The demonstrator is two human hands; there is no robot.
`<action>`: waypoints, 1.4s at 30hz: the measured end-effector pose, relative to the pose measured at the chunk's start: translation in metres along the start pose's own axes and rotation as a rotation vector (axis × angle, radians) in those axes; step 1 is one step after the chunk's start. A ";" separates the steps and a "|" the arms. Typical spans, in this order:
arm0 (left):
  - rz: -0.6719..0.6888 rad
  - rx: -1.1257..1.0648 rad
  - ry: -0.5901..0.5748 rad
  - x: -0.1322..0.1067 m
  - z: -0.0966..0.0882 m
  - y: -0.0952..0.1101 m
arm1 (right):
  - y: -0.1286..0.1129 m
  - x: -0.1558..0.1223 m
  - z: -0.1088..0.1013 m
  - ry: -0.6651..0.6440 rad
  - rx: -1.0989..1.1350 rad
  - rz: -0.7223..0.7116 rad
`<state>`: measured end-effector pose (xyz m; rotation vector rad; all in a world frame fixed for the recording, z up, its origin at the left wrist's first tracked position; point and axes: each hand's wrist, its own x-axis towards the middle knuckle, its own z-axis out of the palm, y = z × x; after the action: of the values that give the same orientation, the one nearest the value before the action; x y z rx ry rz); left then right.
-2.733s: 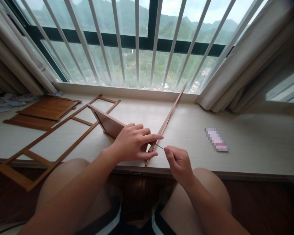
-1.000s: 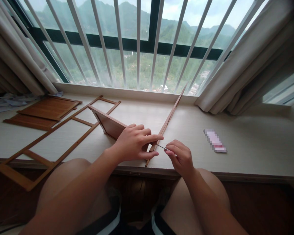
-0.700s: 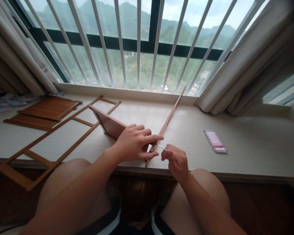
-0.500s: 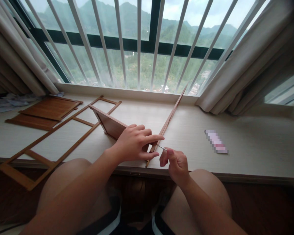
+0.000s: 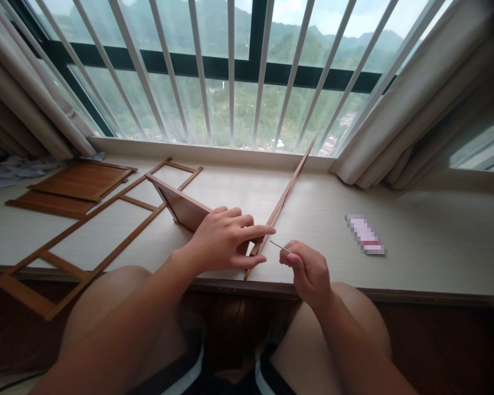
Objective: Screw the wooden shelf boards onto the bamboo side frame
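Observation:
My left hand (image 5: 222, 238) is wrapped over the right end of a wooden panel (image 5: 185, 206), which stands tilted on its edge. Its index finger and thumb reach out to a long narrow wooden frame (image 5: 286, 198), seen nearly edge-on where it meets the panel. The palm hides most of that joint. In my closed right hand (image 5: 310, 269) is a thin metal rod (image 5: 280, 246), its tip pointing left at the joint, a small gap away. The far end of the rod is hidden in my fingers.
A ladder-like wooden frame (image 5: 138, 240) lies at the left, overhanging the front edge of the pale sill (image 5: 415, 236). Brown wooden panels (image 5: 78, 181) are stacked behind it. A blurred pink packet (image 5: 365, 235) lies at the right. Barred window and curtains (image 5: 411, 109) stand beyond.
My right hand has drawn back to the right, and the rod's tip has come away from the wooden joint. My left hand stays on the panel. The view has shifted slightly.

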<state>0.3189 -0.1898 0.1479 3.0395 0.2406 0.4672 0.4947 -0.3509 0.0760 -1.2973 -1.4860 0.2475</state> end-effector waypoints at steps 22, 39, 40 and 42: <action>0.002 -0.010 0.004 0.000 0.000 0.000 | -0.001 0.016 -0.005 -0.087 -0.194 -0.212; 0.008 -0.007 0.013 0.000 0.001 0.000 | -0.004 0.029 -0.015 -0.124 -0.334 -0.341; 0.005 -0.009 0.010 0.000 0.001 0.000 | -0.003 0.030 -0.016 -0.126 -0.337 -0.349; 0.002 -0.009 0.005 0.000 0.001 0.000 | -0.001 0.030 -0.018 -0.128 -0.341 -0.361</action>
<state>0.3198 -0.1902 0.1471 3.0300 0.2356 0.4741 0.5138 -0.3356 0.1009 -1.2633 -1.8994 -0.1692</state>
